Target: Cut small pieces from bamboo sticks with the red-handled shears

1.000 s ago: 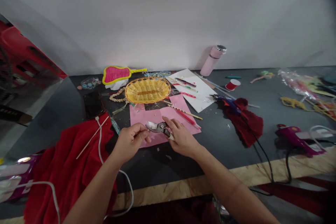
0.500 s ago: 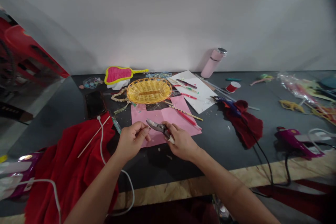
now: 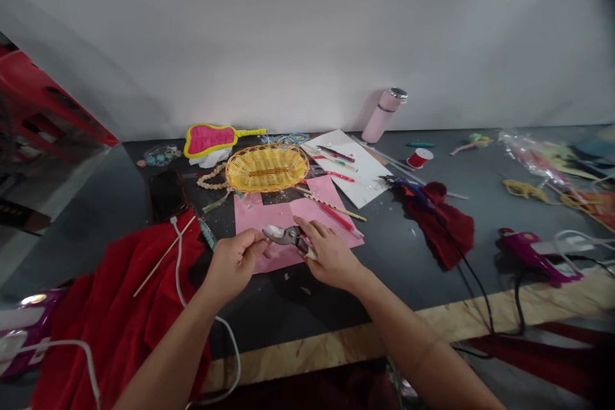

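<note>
My right hand point(image 3: 331, 255) is wrapped round the handles of pruning shears point(image 3: 288, 235), whose blades point left over a pink sheet point(image 3: 273, 214). At the tip of the blades, my left hand point(image 3: 236, 264) is closed in a pinch. Whatever lies between those fingertips is too small to name. A yellow woven basket point(image 3: 267, 168) sits just behind the pink sheet. Several thin sticks and a red strip point(image 3: 339, 216) lie across the sheet's right side.
On the left are a red cloth point(image 3: 115, 295) with a white cable, and a phone point(image 3: 166, 195). A pink bottle point(image 3: 382, 116) stands by the wall. To the right lie a red thread spool point(image 3: 419, 157), a dark red cloth point(image 3: 446, 230) and a purple glue gun point(image 3: 535, 256).
The shear blades have turned flatter and their tip now meets my left fingertips. The whole view has shifted slightly, so the table's things appear a little further left.
</note>
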{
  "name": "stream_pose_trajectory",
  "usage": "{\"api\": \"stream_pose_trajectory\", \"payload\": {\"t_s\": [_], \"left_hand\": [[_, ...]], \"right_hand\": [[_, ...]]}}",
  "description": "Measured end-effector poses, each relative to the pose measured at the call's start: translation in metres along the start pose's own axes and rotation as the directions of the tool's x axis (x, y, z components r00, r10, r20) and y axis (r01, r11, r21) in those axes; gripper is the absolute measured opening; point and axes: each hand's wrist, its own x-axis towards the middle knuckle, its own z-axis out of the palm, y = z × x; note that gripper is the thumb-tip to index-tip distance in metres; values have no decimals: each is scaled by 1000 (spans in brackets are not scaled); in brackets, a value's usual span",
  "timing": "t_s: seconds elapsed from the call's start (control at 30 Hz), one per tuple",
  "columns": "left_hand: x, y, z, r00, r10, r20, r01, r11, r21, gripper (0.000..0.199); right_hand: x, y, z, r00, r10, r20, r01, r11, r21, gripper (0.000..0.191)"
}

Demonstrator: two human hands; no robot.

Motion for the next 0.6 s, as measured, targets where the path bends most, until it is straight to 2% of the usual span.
{"api": "stream_pose_trajectory", "payload": {"t_s": [0.23, 0.43, 0.6], "left_hand": [[1, 2, -1, 998, -58, 14, 59, 995, -81, 21], [2, -3, -2, 994, -108, 16, 109, 991, -76, 23], [2, -1, -2, 998, -63, -14, 61, 996, -71, 25]], "right_hand": [[0, -8, -1, 998, 58, 6, -58, 996, 62, 64], [-1, -19, -1, 987, 147, 57, -150, 987, 63, 58], [-3, -19, -7, 993, 86, 75, -97, 982, 164, 54]]}}
